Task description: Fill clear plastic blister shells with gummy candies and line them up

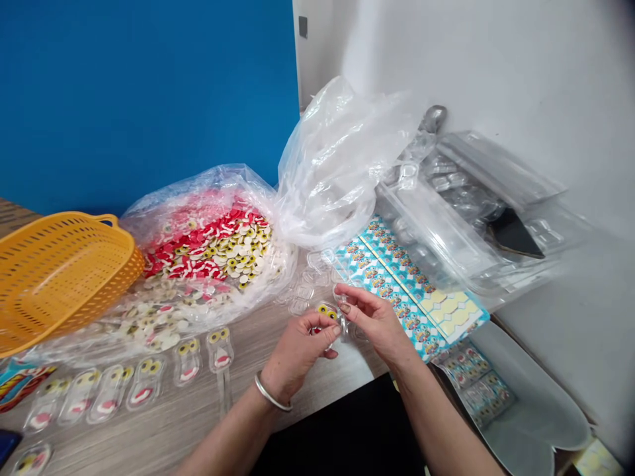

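Observation:
Near the middle of the table, my left hand (300, 347) is closed on a small clear plastic blister (327, 311) with two yellow eye pieces and a bit of red showing in it. My right hand (374, 320) pinches clear plastic just to the right of it; I cannot tell whether this is part of the same blister. More empty clear blisters (305, 291) lie right behind my hands. To the left stands a row of filled blisters (190, 360), each with yellow eyes and a red-and-white mouth piece.
A clear bag of loose eye and mouth pieces (213, 248) lies behind the row, beside an orange basket (69, 277). Blue printed card sheets (397, 284) lie right, under clear plastic packaging (441, 225). Below them, a grey bin (526, 403) holds packed cards.

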Demonstrator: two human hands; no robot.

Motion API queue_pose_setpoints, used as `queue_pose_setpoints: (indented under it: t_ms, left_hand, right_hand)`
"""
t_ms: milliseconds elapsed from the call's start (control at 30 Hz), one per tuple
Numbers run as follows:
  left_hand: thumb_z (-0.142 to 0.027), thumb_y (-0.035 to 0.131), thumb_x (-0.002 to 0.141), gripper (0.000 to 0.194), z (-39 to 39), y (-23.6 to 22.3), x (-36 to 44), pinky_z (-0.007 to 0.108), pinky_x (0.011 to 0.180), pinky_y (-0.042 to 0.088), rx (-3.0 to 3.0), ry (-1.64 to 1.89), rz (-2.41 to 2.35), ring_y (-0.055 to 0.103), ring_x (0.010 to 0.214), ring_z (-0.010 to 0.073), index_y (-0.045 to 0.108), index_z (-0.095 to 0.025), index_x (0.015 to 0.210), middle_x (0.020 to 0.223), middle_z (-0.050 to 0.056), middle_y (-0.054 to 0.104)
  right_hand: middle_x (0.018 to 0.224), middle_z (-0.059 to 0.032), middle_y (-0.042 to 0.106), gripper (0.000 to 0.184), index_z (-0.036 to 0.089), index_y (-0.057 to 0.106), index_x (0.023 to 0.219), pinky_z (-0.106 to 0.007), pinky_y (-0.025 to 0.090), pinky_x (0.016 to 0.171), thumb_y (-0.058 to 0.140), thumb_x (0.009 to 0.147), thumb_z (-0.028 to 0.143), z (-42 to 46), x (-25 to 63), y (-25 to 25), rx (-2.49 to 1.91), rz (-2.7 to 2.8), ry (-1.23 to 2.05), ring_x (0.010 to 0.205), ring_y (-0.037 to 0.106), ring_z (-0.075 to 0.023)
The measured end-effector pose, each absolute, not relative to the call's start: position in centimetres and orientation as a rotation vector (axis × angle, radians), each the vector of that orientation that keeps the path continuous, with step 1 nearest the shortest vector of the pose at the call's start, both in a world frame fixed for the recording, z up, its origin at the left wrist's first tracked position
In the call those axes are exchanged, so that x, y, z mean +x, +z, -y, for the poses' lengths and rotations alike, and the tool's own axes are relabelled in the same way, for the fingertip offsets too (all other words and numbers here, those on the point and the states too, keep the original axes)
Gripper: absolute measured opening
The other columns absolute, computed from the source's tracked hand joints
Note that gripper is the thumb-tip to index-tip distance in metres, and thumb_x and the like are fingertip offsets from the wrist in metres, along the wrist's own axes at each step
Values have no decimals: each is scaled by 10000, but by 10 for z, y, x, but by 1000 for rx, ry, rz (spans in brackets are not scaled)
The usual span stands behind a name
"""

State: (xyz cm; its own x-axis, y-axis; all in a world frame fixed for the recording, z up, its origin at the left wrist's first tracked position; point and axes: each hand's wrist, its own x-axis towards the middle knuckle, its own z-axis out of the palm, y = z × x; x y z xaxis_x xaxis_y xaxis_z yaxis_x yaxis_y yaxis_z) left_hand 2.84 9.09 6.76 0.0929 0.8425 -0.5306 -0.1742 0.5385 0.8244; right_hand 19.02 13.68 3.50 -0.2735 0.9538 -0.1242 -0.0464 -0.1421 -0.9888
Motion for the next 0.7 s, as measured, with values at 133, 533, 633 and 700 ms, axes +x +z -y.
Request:
queue_pose_setpoints:
  t_ms: [133,533,633,700]
  left_hand:
    - [-363,796,678,228,-93,67,30,267,608,515,696,852,-1273,493,761,160,672,-173,654,782,31,541]
    - [-397,822,645,297,-97,68,18,278,628,521,540,953,-1232,568,857,198,637,-165,652,816,55,604]
    - [-412,846,627,328,-99,69,12,262,615,522,483,992,-1203,585,919,219,646,-155,665,832,71,619]
    - [-411,862,613,338,-99,69,10,252,598,516,448,1004,-1183,594,937,228,659,-152,688,812,68,614]
  right_hand:
    - [1181,-59,723,356,270,702,1133,-399,553,938,759,803,390,-137,189,37,-1088,1261,1582,1037,682,-207]
    - [1138,-76,739,361,242,717,1104,-386,565,833,731,797,433,-143,199,41,-1245,1324,1464,948,694,-220]
    - [1097,-110,733,429,210,696,1162,-442,546,824,698,820,469,-166,219,38,-1504,1466,1032,889,681,-250]
    - [1135,-139,721,435,195,702,1173,-516,496,914,687,827,457,-182,231,35,-1632,1608,650,990,656,-309]
